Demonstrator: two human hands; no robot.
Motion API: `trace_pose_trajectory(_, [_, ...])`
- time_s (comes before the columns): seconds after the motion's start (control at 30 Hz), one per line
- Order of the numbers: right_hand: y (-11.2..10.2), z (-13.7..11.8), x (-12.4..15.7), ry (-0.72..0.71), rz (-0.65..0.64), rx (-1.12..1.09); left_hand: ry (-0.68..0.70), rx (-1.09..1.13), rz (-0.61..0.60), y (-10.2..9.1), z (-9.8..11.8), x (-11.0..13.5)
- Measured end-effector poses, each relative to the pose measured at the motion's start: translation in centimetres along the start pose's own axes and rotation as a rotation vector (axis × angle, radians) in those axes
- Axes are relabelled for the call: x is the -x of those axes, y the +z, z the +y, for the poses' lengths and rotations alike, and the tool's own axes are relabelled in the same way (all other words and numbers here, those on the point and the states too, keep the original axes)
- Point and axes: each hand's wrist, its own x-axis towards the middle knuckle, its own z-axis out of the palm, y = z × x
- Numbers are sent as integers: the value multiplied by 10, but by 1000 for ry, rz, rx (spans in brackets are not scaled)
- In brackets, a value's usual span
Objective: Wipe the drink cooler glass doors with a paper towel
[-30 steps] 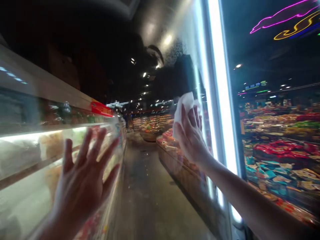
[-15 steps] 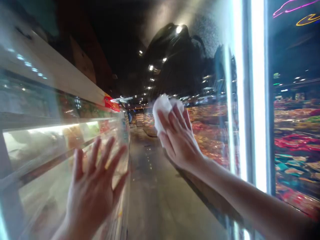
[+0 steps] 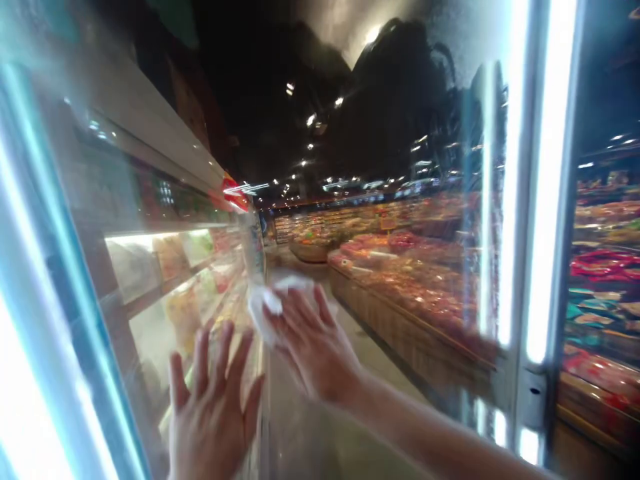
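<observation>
My right hand (image 3: 317,357) presses a white cloth (image 3: 263,310) flat against a glass pane (image 3: 445,50). The cloth is bunched beneath the fingers, its pale edge showing on their left; motion blurs it, so whether it is fabric or paper cannot be told. Lower and to the left, my left hand (image 3: 213,407) is held up with fingers spread and nothing in it. Its palm faces the glass; whether it touches is hard to tell. Smears show across the upper part of the pane.
Bright light strips stand at the right (image 3: 543,200) and left (image 3: 37,267) of the pane. Lit shelves with goods (image 3: 173,267) run along the left. Heaped packaged goods (image 3: 410,267) fill a long display on the right, with a floor aisle (image 3: 365,413) between.
My right hand has slid the cloth down and to the left across the glass. My left hand sits lower and slightly right in view. The view has shifted, bringing in the left light strip.
</observation>
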Motion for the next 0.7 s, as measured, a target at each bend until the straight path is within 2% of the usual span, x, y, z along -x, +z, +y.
trace_pose_trajectory(0.1, [-20, 39, -102, 108, 89, 36, -128, 18, 34, -25, -36, -91])
trace_pose_trajectory(0.13, [-25, 48, -128, 132, 117, 39, -138, 29, 48, -30, -45, -114])
trace_pose_trajectory(0.17, [-27, 53, -145, 156, 145, 40, -151, 35, 52, -33, -49, -128])
trace_pose_trajectory(0.2, [-27, 52, -151, 174, 166, 39, -157, 34, 56, -34, -50, -129])
trace_pose_trajectory(0.23, [-25, 46, -144, 185, 176, 39, -159, 27, 57, -31, -46, -119])
trace_pose_trajectory(0.27, [-19, 35, -126, 187, 177, 40, -158, 14, 55, -25, -39, -98])
trace_pose_trajectory(0.3, [-11, 20, -99, 179, 165, 39, -155, -4, 52, -18, -29, -67])
trace_pose_trajectory(0.43, [26, -51, 39, 42, 53, -36, -128, -56, 4, 21, 15, 80])
trace_pose_trajectory(0.47, [33, -63, 60, 16, 30, -54, -124, -50, 19, 27, 20, 104])
trace_pose_trajectory(0.5, [37, -69, 71, -14, 15, -65, -138, -57, 18, 30, 22, 116])
trace_pose_trajectory(0.53, [38, -70, 70, -28, 10, -66, -141, -58, 15, 30, 20, 117])
trace_pose_trajectory(0.57, [35, -66, 57, -19, 13, -58, -145, -57, 7, 26, 14, 105])
trace_pose_trajectory(0.7, [5, -28, -53, 154, 63, 2, -147, -43, 10, -5, -22, 4])
